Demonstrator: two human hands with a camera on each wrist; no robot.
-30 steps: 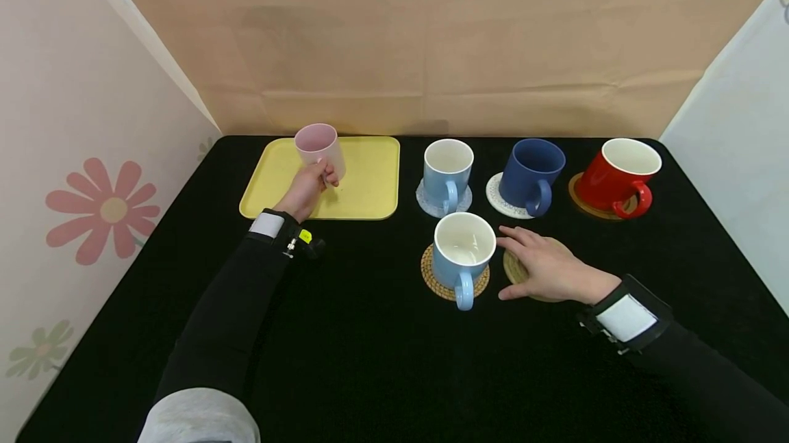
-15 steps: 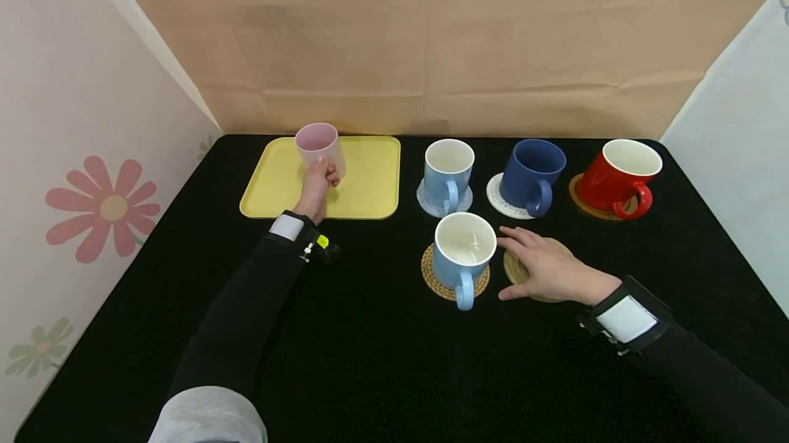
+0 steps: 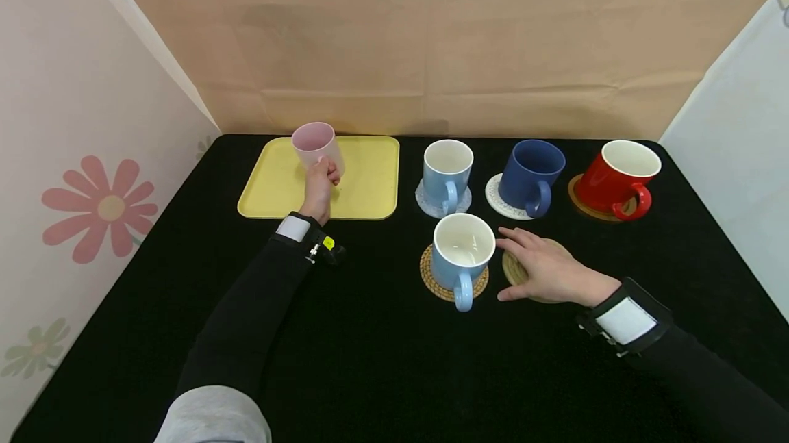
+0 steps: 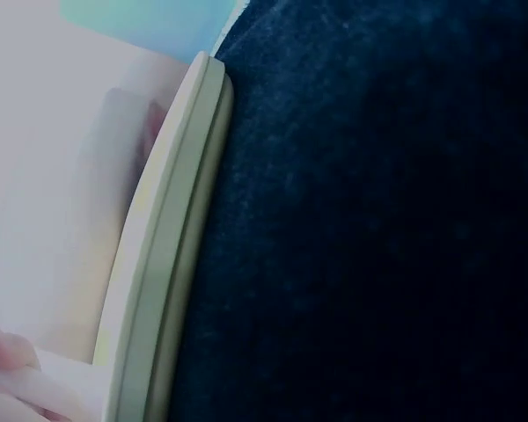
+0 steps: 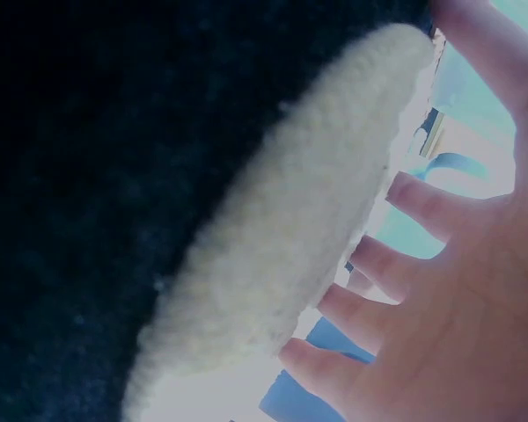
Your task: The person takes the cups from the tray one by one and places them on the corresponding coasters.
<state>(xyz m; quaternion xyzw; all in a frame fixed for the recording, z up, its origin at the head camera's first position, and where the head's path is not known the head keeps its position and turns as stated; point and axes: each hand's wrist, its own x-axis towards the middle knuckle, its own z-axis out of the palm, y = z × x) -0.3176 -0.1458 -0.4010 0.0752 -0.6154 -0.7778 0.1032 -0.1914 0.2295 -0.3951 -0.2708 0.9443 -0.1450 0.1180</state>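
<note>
My left hand [image 3: 318, 190] grips a pale pink mug [image 3: 316, 144] by its near side, where the fingers cover the handle. The mug stands upright over the left half of a yellow tray [image 3: 372, 179]; the left wrist view catches the tray's edge [image 4: 163, 264] and a bit of the fingers [image 4: 13, 350]. My right hand [image 3: 551, 268] hovers with fingers spread over a round woven coaster [image 3: 513, 268], hiding most of it. In the right wrist view, the fingers stretch past the coaster [image 5: 290, 202]. Left of that hand, a light blue mug [image 3: 459, 272] sits on a wicker coaster [image 3: 429, 280].
Behind, in a row, stand another light blue mug [image 3: 445, 183] on a pale coaster [image 3: 431, 205], a dark blue mug [image 3: 522, 183] on a white coaster [image 3: 496, 200], and a red mug [image 3: 607, 186] on a brown coaster [image 3: 582, 203]. Black cloth [image 3: 394, 361] covers the table.
My left wrist and forearm have swung to the right while the hand stays at the pink mug, which has barely shifted. My right hand and the other mugs stay put.
</note>
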